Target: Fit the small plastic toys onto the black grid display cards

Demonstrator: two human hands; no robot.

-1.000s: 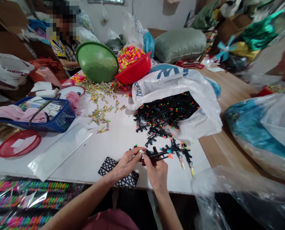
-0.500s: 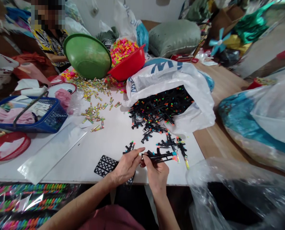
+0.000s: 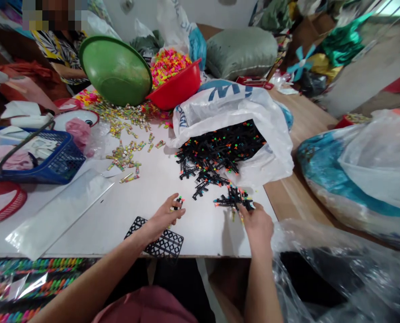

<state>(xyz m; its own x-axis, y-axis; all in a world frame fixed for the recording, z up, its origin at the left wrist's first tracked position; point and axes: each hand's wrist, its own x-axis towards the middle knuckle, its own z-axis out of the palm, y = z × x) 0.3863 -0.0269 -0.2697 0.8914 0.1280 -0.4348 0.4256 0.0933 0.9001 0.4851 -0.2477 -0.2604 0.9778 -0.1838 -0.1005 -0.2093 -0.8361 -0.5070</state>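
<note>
One toy gun [image 3: 177,204] sits among the bent fingers of the left hand [image 3: 164,216], partly hidden; whether they pinch it, I cannot tell. The right hand [image 3: 258,224] is at a small cluster [image 3: 232,196] of guns on the table [image 3: 203,235]; its fingertips and grip are unclear, and overlap prevents a count. One black grid [image 3: 166,244] lies partly behind the left wrist. Beyond, one white sack [image 3: 270,139] spills uncountable guns. Two basins, green [image 3: 114,72] and red [image 3: 180,89], stand farther back; one blue basket [image 3: 63,163] is cut off leftward.
</note>
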